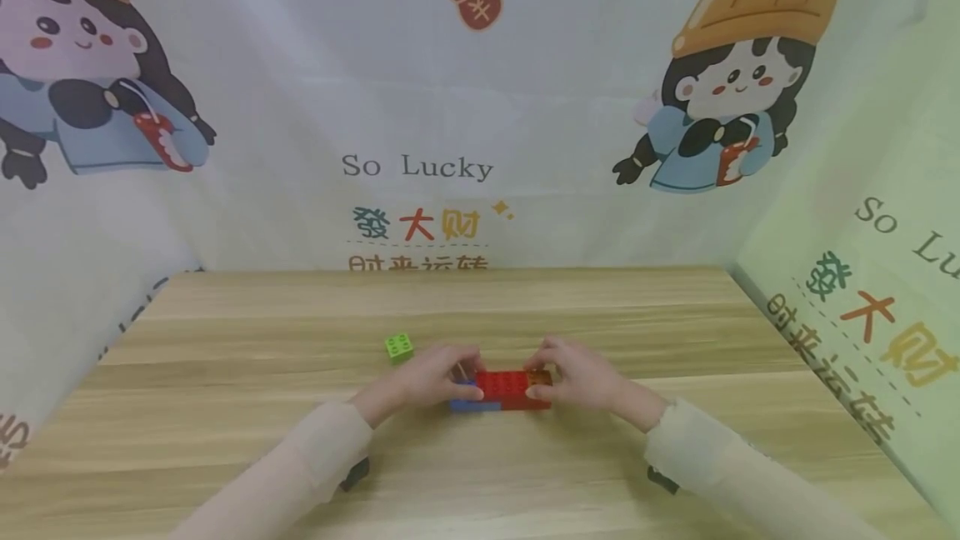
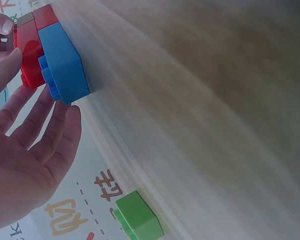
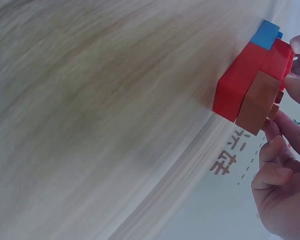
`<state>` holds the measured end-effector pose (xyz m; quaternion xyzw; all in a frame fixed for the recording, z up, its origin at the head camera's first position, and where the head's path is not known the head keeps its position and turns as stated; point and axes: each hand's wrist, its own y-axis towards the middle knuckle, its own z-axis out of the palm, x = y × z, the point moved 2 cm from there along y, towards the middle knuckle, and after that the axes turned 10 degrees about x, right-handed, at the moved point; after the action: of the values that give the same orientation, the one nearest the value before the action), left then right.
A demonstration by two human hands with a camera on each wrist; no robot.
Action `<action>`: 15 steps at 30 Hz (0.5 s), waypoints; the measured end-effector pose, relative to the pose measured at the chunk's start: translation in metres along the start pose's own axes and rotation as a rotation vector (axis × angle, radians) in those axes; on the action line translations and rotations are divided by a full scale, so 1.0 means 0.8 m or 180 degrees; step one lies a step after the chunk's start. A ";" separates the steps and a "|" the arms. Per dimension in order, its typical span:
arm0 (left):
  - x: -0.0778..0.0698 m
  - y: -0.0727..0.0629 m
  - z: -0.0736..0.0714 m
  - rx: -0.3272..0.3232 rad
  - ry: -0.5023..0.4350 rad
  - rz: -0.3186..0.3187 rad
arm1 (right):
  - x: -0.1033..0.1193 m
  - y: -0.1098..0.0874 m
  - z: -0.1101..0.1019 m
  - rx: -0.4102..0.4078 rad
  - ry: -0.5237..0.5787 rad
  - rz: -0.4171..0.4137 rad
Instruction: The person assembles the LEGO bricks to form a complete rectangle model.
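Observation:
A low stack of toy building blocks lies on the table between the two hands. Its bottom layer has a blue block [image 2: 65,62] on the left and a red block [image 3: 237,82] on the right. On top sit another red block [image 1: 502,382] and, at the right end, a brown block [image 3: 260,102]. My left hand [image 1: 438,373] holds the stack's left part, thumb on the upper red block's front and fingers behind. My right hand [image 1: 581,373] grips the right part, thumb in front near where red meets brown, fingers at the back. Studs there are partly hidden.
A bright green block [image 1: 399,347] with studs up lies apart, behind and left of the stack. The wooden table [image 1: 487,482] ends at a printed cloth [image 1: 562,173] that hangs at the back and both sides.

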<state>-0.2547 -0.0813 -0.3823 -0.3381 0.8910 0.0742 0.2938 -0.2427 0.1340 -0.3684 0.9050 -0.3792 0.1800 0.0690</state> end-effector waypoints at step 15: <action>0.004 -0.006 -0.001 -0.0145 0.0048 -0.0008 | -0.007 -0.002 0.009 -0.0268 0.0136 -0.0130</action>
<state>-0.2536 -0.0872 -0.3829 -0.3464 0.8908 0.0915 0.2794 -0.2437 0.1368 -0.3769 0.9048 -0.3664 0.1817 0.1188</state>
